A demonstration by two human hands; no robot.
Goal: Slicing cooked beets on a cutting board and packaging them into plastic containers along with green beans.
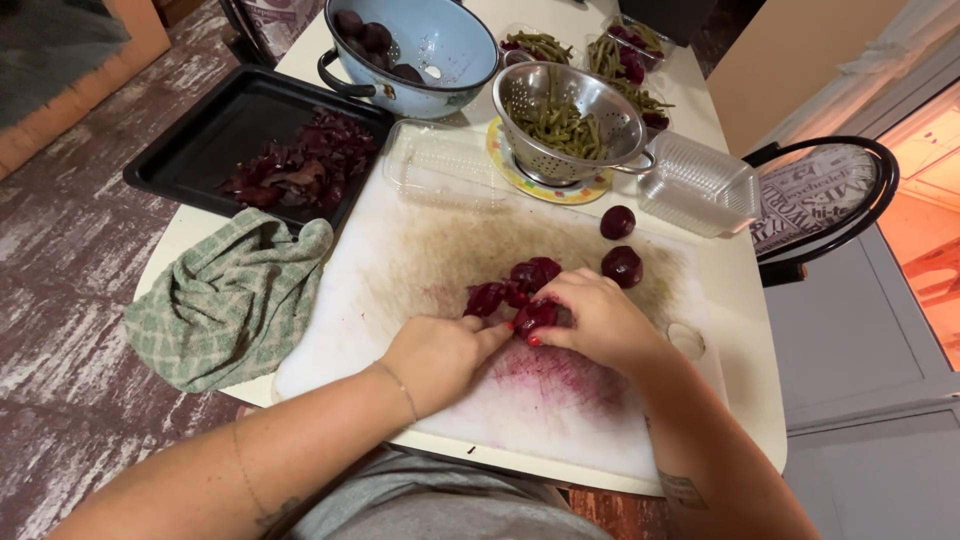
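Two hands work at one white cutting board point(420, 250): the left hand point(440, 355) and the right hand point(600, 320). Two whole peeled beets lie on the board, one point(617, 221) farther off and one point(622, 266) nearer. Beet pieces by the fingers are too clumped to count. There is one black baking tray point(190, 140), one blue colander point(440, 40), one metal colander point(570, 110), one green checked cloth point(230, 300), and two clear plastic containers, one point(700, 185) at right and one point(440, 165) beside the tray
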